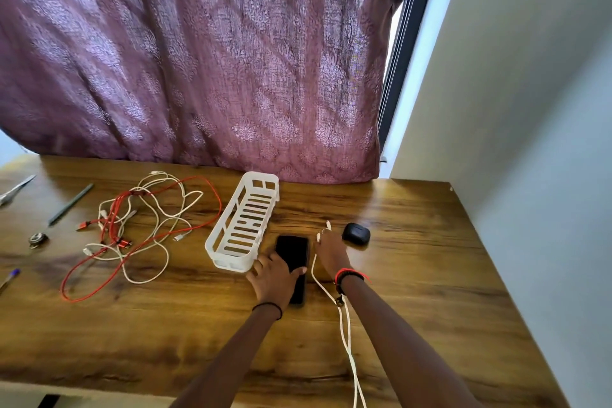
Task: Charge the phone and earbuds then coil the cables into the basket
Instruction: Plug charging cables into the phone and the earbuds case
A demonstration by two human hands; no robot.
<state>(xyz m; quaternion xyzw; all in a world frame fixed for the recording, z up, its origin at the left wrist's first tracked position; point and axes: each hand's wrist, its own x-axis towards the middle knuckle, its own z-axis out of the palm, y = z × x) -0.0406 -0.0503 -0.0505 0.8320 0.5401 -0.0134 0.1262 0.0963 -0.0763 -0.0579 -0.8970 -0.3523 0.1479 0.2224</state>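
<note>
Wooden worktop (414,275) set against a purple patterned curtain (198,60), with a pale wall (530,142) on the right.

Phone (293,252): black, lying flat, screen dark, just right of the basket's near end. The left hand (275,278) covers its lower part, thumb across the screen and fingers at the left edge, grasping it across its width.

White cable (346,334): held by the right hand (331,253), fingers closed on it near the plug ends, which stick out beyond the fingertips. The rest trails back past the wrist and off the near edge of the view.

Earbuds case (356,233): black, closed, on the worktop just beyond and right of the right hand. Contact with the hand cannot be told.

Basket (243,225): white, slotted plastic, lying at an angle, with no cable in it.

Tangle of cables (139,225): red and white, loose on the worktop, left of the basket.

Far left: a grey pen (71,204), a blue pen (10,276), a metal tool (16,189) and a small round metal item (38,238).
</note>
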